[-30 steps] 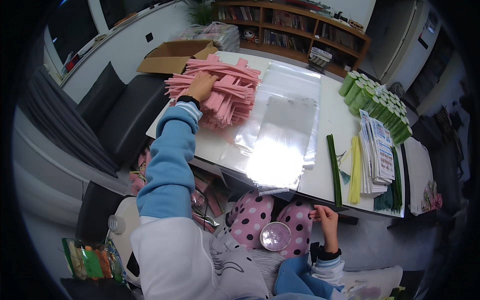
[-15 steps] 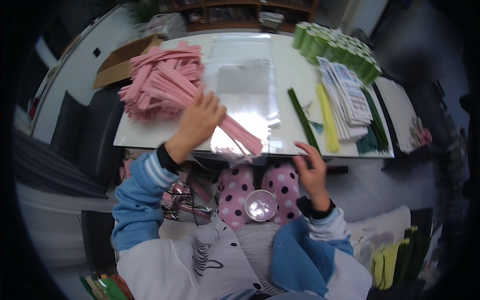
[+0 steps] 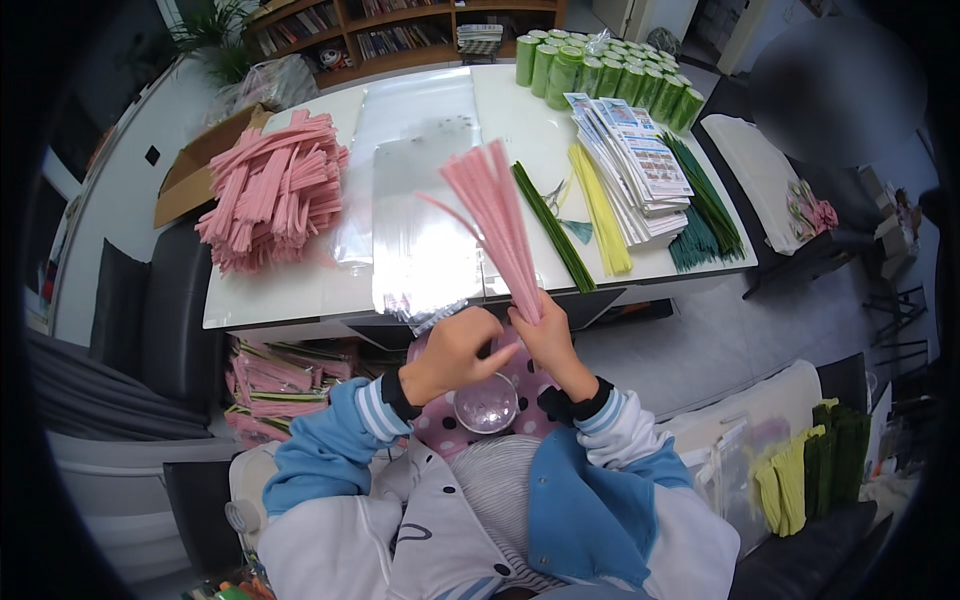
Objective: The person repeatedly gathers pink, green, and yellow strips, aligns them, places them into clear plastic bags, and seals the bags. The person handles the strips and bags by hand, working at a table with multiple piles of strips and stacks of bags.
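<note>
My right hand is closed round the lower end of a bundle of pink chenille stems. The bundle stands up at a tilt and fans out above the table's front edge, one stem splaying off to its left. Close by on the left, my left hand is curved, with a gap between thumb and fingers and nothing visible in it. Below both hands, a round clear-topped tub rests on my lap. A large heap of pink chenille stems lies at the table's left side.
Clear plastic sleeves cover the table's middle. Right of them lie dark green stems, scissors, yellow stems, stacked printed sheets and more green stems. Green cylinders stand behind. A cardboard box is at left.
The pink bundle has come off the heap, passed from my left hand to my right and been raised upright. My left hand has moved down and right, toward my right hand.
</note>
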`<action>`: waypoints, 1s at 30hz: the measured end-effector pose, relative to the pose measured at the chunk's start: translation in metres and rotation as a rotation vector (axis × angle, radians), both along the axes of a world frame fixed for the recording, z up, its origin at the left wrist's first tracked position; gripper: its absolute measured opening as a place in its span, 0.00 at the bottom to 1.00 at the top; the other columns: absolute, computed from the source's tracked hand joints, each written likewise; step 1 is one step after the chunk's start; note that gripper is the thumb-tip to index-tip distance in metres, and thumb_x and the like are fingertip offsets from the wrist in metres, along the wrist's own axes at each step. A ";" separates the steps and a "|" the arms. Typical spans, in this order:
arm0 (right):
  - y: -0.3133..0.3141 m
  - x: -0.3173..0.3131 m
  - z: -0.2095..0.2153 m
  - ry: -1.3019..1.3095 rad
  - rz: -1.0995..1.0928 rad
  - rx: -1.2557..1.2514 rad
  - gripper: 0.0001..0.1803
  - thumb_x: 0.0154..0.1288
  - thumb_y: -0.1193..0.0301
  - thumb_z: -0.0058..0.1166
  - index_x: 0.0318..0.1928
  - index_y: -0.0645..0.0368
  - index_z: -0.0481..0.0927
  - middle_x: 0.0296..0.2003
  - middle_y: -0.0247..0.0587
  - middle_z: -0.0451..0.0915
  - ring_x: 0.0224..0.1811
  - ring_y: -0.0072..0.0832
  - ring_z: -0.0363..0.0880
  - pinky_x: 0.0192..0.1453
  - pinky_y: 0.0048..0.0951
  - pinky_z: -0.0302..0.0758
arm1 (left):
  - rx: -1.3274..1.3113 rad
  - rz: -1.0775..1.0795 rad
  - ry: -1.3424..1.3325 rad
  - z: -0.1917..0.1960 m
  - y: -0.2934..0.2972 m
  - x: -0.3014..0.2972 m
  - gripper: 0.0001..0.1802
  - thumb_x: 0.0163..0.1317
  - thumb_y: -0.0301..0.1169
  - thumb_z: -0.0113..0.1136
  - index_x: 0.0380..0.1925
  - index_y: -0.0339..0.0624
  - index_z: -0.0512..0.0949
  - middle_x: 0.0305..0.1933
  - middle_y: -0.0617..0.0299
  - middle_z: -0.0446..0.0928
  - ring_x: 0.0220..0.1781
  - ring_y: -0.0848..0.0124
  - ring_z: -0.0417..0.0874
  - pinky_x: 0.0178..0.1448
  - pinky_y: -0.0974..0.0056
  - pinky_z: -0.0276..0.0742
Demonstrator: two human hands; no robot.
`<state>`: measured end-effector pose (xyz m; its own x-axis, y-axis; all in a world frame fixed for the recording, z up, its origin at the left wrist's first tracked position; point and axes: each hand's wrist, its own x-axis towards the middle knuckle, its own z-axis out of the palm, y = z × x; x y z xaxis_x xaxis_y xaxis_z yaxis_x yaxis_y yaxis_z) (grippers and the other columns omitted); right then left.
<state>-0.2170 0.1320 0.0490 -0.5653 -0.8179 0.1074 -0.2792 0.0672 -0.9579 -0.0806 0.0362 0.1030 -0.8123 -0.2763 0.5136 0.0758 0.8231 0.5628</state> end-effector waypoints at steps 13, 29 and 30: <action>0.002 -0.019 -0.004 0.388 0.263 -0.089 0.32 0.49 0.56 0.67 0.50 0.63 0.73 0.42 0.50 0.76 0.47 0.46 0.75 0.50 0.35 0.72 | 1.329 0.112 0.580 0.035 -0.049 -0.017 0.11 0.61 0.28 0.57 0.41 0.36 0.70 0.25 0.63 0.70 0.23 0.74 0.72 0.30 0.68 0.73; -0.026 -0.075 -0.030 0.726 -0.277 0.074 0.24 0.58 0.78 0.51 0.57 0.62 0.69 0.38 0.50 0.72 0.36 0.46 0.76 0.38 0.40 0.73 | 1.473 0.295 0.406 -0.010 -0.068 -0.057 0.13 0.54 0.27 0.64 0.37 0.34 0.73 0.22 0.64 0.71 0.18 0.75 0.72 0.25 0.69 0.72; -0.018 -0.065 -0.021 0.715 -0.267 -0.010 0.24 0.59 0.78 0.50 0.58 0.62 0.69 0.38 0.51 0.72 0.35 0.46 0.76 0.37 0.40 0.73 | 1.493 0.299 0.414 -0.008 -0.070 -0.061 0.13 0.54 0.28 0.64 0.37 0.35 0.73 0.21 0.64 0.71 0.18 0.75 0.72 0.24 0.69 0.72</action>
<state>-0.2822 0.1138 0.0278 -0.5340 -0.6603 0.5281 -0.8070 0.2118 -0.5512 -0.1413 -0.0338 0.0949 -0.5158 -0.8345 -0.1940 0.3672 -0.4199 0.8300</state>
